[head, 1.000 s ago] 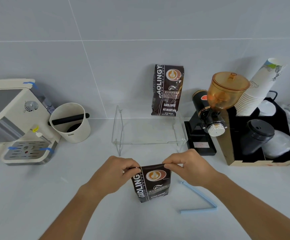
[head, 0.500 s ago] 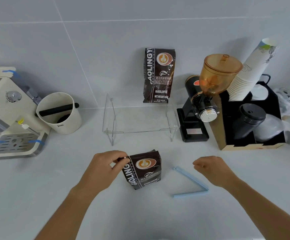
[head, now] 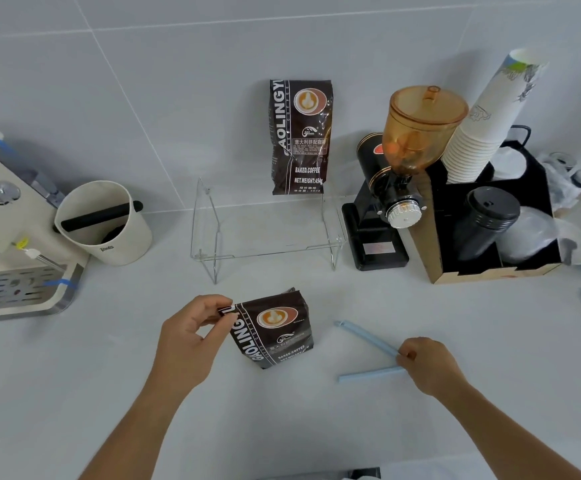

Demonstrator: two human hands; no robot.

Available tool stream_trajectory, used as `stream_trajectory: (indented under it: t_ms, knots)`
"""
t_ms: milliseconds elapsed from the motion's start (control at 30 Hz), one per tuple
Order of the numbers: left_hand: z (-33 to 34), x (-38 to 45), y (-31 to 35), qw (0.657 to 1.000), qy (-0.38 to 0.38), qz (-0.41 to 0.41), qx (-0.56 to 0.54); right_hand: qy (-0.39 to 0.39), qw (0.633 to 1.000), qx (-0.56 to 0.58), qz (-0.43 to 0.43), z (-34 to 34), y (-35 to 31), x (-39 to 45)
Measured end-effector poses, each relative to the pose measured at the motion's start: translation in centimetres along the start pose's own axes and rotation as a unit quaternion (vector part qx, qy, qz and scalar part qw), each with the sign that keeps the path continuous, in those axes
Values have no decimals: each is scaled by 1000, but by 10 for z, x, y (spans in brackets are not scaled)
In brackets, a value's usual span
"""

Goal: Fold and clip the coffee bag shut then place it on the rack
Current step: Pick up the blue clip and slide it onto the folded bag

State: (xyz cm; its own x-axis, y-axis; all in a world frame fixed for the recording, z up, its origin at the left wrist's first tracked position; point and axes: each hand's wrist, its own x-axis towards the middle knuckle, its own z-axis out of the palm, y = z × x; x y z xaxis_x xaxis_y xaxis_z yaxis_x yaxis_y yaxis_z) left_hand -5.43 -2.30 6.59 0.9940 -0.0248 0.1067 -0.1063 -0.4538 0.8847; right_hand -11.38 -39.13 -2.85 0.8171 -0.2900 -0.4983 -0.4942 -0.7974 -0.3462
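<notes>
The left hand pinches the folded top left corner of the coffee bag between thumb and fingers, holding the fold down. The right hand closes its fingertips on the blue bag clip at the hinge, where its two arms meet; the clip lies on the counter spread in a V that opens toward the left. The coffee bag stands on the white counter between the two hands, near the viewer, its long axis roughly upright with the printed face toward the camera and the folded top tipped slightly to the left. Just beyond it, farther away, stands the clear acrylic rack, with a second, full-height coffee bag upright on its far edge against the pale tiled wall. To the right of the rack are a black coffee grinder with an amber hopper and a black organiser box holding a tilted stack of paper cups and a dark lidded cup. To the far left sit a white knock box with a black bar and a cream espresso machine. Another blue strip lies at the far right edge of the counter.
</notes>
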Motion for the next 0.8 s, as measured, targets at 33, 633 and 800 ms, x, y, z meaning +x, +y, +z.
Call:
stream_trajectory:
  t_ms: [33,633,800]
  knots:
    - [2,0,-1,1000,5,-8,-20,2,1000,6,3,-1,-1,-2]
    - [11,3,0,970,-11,-74,-233,86,933,326,-128,-101,-96,-67]
    - [11,1,-2,962,-4,-83,-258,57,920,331,-200,-105,-138,-71]
